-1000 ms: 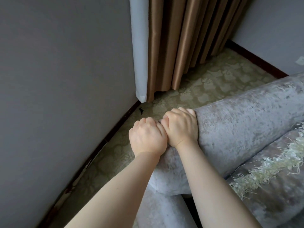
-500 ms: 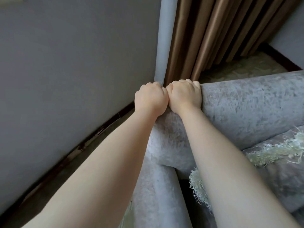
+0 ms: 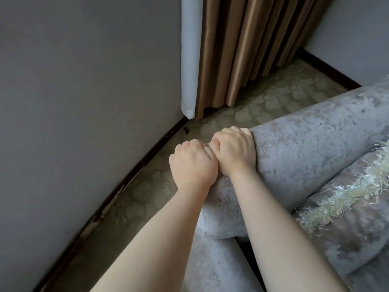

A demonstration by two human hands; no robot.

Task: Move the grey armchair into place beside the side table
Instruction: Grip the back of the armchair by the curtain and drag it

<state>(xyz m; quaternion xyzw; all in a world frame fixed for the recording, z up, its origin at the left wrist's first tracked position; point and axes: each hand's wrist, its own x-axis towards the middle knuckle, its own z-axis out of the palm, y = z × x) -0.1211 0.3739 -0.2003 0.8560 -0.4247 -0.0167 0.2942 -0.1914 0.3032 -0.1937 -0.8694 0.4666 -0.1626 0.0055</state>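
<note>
Armchair [image 3: 212, 268] farther from curtain [image 3: 242, 49] — roll [image 3: 311, 148] diagonal, up-right (left hand [image 3: 193, 163], right hand [image 3: 233, 150] clenching it)

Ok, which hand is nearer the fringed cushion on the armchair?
Right. The right hand grips the armchair back, on the side of the cushion; the left hand grips the corner farther off, toward the wall.

A carpeted home room: curtain [image 3: 242, 49], armchair [image 3: 311, 152].
</note>
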